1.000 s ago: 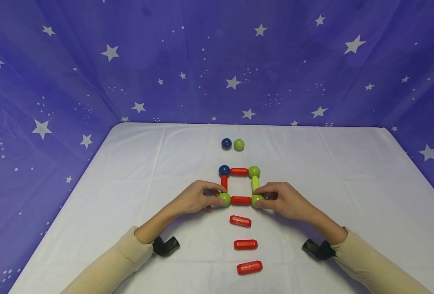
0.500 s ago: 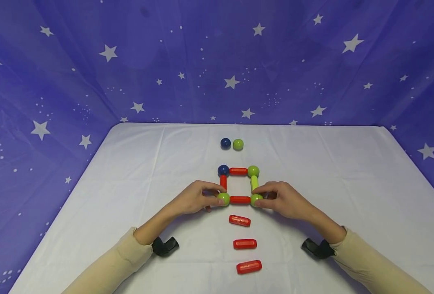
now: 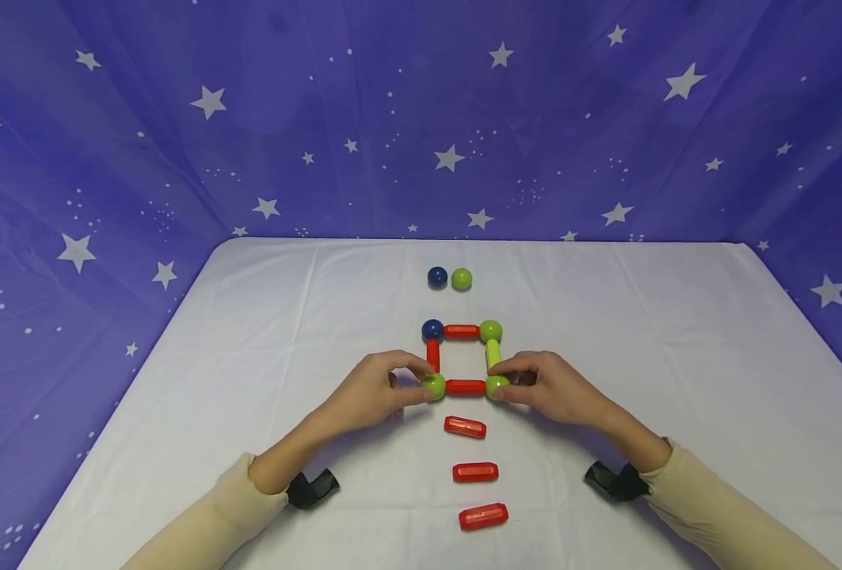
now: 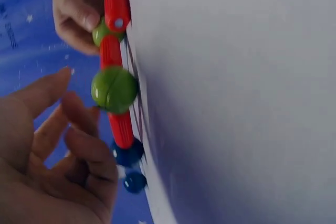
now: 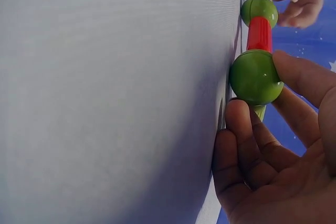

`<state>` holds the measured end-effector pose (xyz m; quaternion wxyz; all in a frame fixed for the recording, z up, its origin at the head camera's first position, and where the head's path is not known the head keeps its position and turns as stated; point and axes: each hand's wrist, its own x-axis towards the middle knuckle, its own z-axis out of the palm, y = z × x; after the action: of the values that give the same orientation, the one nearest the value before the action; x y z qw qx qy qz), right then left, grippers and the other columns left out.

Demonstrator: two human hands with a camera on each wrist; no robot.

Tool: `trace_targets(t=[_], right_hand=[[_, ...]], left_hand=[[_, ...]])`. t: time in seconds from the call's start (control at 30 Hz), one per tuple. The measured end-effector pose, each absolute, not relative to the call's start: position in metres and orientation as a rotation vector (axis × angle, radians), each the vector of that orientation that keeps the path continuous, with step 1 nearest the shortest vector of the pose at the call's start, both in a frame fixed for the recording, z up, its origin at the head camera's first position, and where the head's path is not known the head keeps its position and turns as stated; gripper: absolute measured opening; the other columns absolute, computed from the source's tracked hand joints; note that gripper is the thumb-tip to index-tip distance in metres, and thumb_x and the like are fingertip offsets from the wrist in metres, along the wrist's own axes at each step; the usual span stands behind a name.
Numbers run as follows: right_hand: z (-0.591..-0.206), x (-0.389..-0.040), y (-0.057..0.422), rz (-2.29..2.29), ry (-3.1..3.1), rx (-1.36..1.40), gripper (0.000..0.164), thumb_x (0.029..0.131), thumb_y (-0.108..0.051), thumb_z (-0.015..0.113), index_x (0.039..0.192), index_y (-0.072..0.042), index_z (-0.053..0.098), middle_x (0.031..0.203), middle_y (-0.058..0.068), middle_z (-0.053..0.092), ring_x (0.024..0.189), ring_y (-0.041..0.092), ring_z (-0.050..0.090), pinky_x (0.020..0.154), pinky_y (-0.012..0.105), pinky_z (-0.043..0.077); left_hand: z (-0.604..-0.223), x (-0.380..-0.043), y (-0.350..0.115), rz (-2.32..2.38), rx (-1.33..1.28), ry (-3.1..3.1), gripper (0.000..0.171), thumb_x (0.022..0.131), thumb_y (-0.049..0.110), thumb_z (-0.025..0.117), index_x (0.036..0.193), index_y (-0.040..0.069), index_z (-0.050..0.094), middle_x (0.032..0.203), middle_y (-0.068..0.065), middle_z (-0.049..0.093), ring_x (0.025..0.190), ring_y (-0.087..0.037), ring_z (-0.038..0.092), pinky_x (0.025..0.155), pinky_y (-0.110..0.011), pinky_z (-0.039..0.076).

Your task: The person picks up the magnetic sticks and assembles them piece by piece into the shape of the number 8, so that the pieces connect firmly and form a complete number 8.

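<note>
A square of magnetic rods and balls lies on the white table. Its back corners are a blue ball (image 3: 432,330) and a green ball (image 3: 490,331), joined by a red rod (image 3: 462,331). Another red rod (image 3: 432,355) forms the left side, a lime rod (image 3: 493,353) the right, and a third red rod (image 3: 466,387) the front. My left hand (image 3: 372,392) is beside the front-left green ball (image 4: 114,89); the left wrist view shows its fingers apart from the ball. With thumb and fingers, my right hand (image 3: 559,392) holds the front-right green ball (image 5: 256,77).
Three loose red rods lie in a column in front of the square: the nearest to it (image 3: 465,427), a middle one (image 3: 475,473) and the front one (image 3: 483,517). Behind the square sit a loose blue ball (image 3: 438,278) and a loose green ball (image 3: 462,279). A starry purple cloth (image 3: 392,119) hangs behind.
My left hand has loosened from the front-left green ball, and its forearm has drawn back slightly to the left. The right hand keeps its hold, and the square stays in place.
</note>
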<state>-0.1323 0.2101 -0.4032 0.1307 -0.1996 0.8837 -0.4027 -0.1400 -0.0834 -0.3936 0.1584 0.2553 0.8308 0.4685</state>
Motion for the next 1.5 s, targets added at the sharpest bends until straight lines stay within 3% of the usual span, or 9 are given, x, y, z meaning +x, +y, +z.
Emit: trace_targets(t=[0.17, 0.73, 0.87, 1.0, 1.2, 1.5], right_hand=[[-0.403, -0.132, 0.211, -1.168, 2.567, -0.588, 0.029, 0.086, -0.019, 0.078, 0.113, -0.009, 0.074, 0.089, -0.005, 0.063, 0.077, 0.019, 0.053, 0.064, 0.026, 0.046], [-0.405, -0.133, 0.212, -1.179, 2.554, -0.576, 0.031, 0.087, -0.023, 0.077, 0.115, -0.011, 0.074, 0.089, -0.004, 0.063, 0.078, 0.02, 0.053, 0.065, 0.027, 0.046], [-0.405, -0.133, 0.212, -1.188, 2.554, -0.576, 0.031, 0.087, -0.023, 0.077, 0.115, -0.01, 0.074, 0.089, -0.004, 0.063, 0.078, 0.02, 0.053, 0.064, 0.026, 0.045], [-0.407, -0.133, 0.213, -1.196, 2.551, -0.581, 0.03, 0.087, -0.023, 0.077, 0.115, -0.011, 0.074, 0.088, -0.004, 0.062, 0.077, 0.02, 0.053, 0.064, 0.026, 0.045], [-0.407, -0.134, 0.213, -1.194, 2.559, -0.583, 0.03, 0.087, -0.023, 0.077, 0.115, -0.012, 0.074, 0.088, -0.004, 0.063, 0.077, 0.02, 0.053, 0.064, 0.027, 0.045], [-0.408, -0.133, 0.213, -1.197, 2.553, -0.586, 0.031, 0.087, -0.023, 0.077, 0.115, -0.011, 0.074, 0.088, -0.004, 0.063, 0.077, 0.02, 0.053, 0.064, 0.027, 0.045]], left_hand=[[-0.391, -0.123, -0.071, 1.363, 0.807, 2.243, 0.027, 0.088, 0.018, 0.077, 0.113, 0.008, 0.071, 0.109, -0.004, 0.067, 0.054, -0.024, 0.063, 0.047, -0.025, 0.045], [-0.403, -0.117, -0.056, 1.19, 0.768, 2.246, 0.025, 0.086, 0.018, 0.079, 0.11, 0.019, 0.073, 0.096, 0.009, 0.064, 0.048, -0.017, 0.059, 0.047, -0.024, 0.045], [-0.405, -0.116, -0.052, 1.125, 0.847, 2.323, 0.024, 0.085, 0.018, 0.079, 0.109, 0.019, 0.074, 0.091, 0.012, 0.062, 0.065, -0.009, 0.057, 0.058, -0.023, 0.045], [-0.406, -0.115, -0.049, 1.084, 0.896, 2.392, 0.021, 0.085, 0.018, 0.079, 0.106, 0.018, 0.075, 0.091, 0.015, 0.063, 0.081, -0.01, 0.053, 0.069, -0.025, 0.043], [-0.406, -0.116, -0.048, 1.098, 0.875, 2.401, 0.016, 0.085, 0.018, 0.079, 0.101, 0.02, 0.076, 0.089, 0.018, 0.064, 0.086, -0.011, 0.055, 0.074, -0.026, 0.043], [-0.407, -0.116, -0.05, 1.12, 0.846, 2.364, 0.015, 0.085, 0.017, 0.079, 0.1, 0.018, 0.077, 0.087, 0.019, 0.065, 0.083, -0.011, 0.055, 0.071, -0.026, 0.044]])
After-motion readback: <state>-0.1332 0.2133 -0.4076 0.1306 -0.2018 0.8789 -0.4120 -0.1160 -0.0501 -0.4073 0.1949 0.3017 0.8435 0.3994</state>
